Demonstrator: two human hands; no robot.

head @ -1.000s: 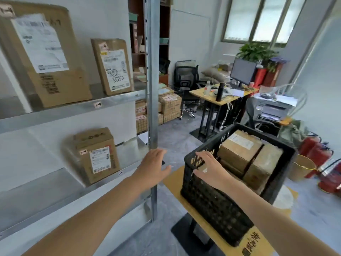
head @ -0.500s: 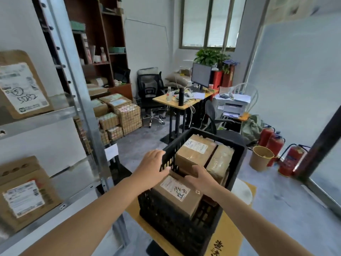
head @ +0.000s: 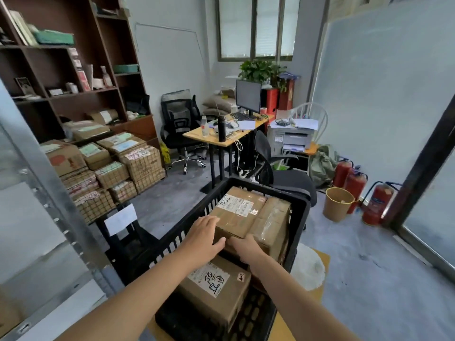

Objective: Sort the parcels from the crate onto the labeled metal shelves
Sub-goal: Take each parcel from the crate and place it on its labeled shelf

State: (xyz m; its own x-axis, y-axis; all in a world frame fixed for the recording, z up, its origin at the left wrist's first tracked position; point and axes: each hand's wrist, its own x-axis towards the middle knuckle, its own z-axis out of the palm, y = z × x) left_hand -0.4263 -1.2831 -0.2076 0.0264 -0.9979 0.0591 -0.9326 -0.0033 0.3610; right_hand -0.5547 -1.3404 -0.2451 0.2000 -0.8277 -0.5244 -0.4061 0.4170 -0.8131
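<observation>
Room: grey floor (head: 357,267), with the metal shelf (head: 49,183) post at the left edge.
Bench (head: 282,327): yellow, carrying the black crate (head: 172,238).
Crate contents: three parcels show. The top parcel (head: 238,212), white-labelled, lies highest. The taped parcel (head: 273,222) is just beside it on the right. The near parcel (head: 216,299), with a handwritten label, sits lower.
Left hand (head: 205,238): fingers spread over the top parcel's near left corner, thumb against its near face, grasping it.
Right hand (head: 243,247): against the same parcel's near edge. Its fingertips are hidden, so its grip cannot be told.
</observation>
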